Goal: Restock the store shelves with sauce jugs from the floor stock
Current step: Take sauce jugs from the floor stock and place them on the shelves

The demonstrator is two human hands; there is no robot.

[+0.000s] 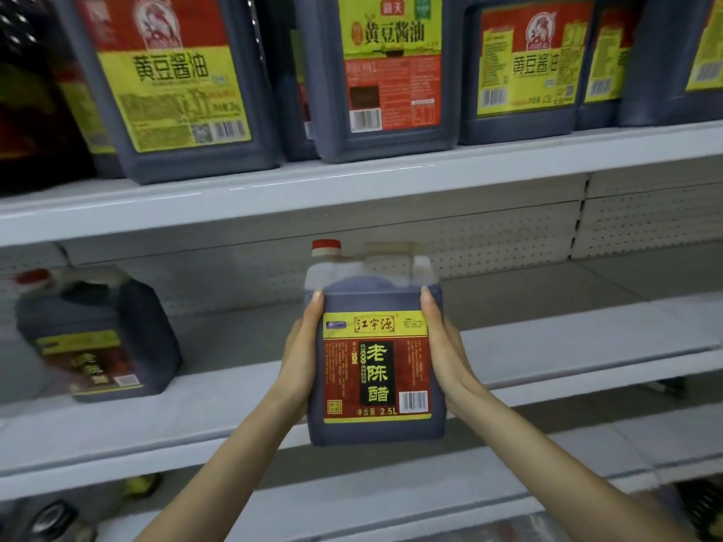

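A dark vinegar jug (376, 369) with a red cap and a red, yellow and black label is in the air in front of the middle shelf (567, 346). It stands upright with its label facing me. My left hand (300, 356) presses flat against its left side and my right hand (446, 354) against its right side. The digits I can see lie straight along the jug's front edges, and the rest of each hand is hidden behind it. A matching jug (99, 334) stands on the same shelf at the left.
The upper shelf (352, 189) carries a row of large soy sauce jugs (172, 84) with yellow and red labels. A perforated white back panel (508, 236) closes the middle shelf. A lower shelf edge (391, 498) runs below my arms.
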